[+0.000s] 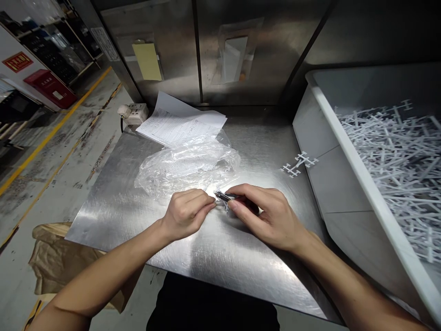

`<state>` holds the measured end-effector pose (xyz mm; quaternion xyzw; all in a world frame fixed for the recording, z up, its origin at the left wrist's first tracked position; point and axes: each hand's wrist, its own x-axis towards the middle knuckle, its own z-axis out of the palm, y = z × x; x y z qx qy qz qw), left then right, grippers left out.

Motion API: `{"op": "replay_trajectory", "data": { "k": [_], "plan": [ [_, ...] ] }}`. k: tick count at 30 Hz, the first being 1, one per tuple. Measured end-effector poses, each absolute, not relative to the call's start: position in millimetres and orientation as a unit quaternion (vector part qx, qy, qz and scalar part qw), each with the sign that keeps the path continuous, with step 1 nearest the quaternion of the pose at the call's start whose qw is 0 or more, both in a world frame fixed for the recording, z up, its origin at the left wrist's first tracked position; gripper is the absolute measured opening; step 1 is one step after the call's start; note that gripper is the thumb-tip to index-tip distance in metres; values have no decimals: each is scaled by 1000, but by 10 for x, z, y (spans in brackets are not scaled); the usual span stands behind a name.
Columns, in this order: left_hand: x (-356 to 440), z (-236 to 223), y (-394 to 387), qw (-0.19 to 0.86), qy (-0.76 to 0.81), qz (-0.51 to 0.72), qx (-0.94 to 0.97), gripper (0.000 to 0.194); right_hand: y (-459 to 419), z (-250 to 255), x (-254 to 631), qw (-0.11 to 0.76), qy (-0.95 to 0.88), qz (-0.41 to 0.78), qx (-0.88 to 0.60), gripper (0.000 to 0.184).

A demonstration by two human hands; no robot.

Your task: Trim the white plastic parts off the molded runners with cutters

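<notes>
My left hand [189,212] is closed in a pinch on a small white plastic sprue [225,206], of which only a bit shows between the hands. In my right hand [267,214] is a pair of small dark-handled nippers [223,196], their jaws at the sprue close to my left fingertips. Just beyond the hands lies a crumpled clear plastic bag [186,163], with small white bits showing through it. A loose branched white sprue [299,164] rests on the metal table [237,257] to the right.
On the right, a large white bin [365,184] holds a heap of white sprues [403,161]. Printed papers [182,117] and a power socket [136,113] sit at the back left. A brown paper bag [55,257] stands below the table's left edge.
</notes>
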<state>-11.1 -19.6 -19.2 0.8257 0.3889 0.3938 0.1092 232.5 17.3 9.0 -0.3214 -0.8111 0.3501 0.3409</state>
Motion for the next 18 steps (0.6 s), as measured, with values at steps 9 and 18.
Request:
{"op": "replay_trajectory", "data": {
  "k": [9,18],
  "plan": [
    [-114,-200,-193,94,383,399,828,10,172,101,2301,332,-800,371,-334,17],
    [-102,-196,-202,75,382,397,831,9,143,91,2282,335,-789,382,-347,16]
  ]
}}
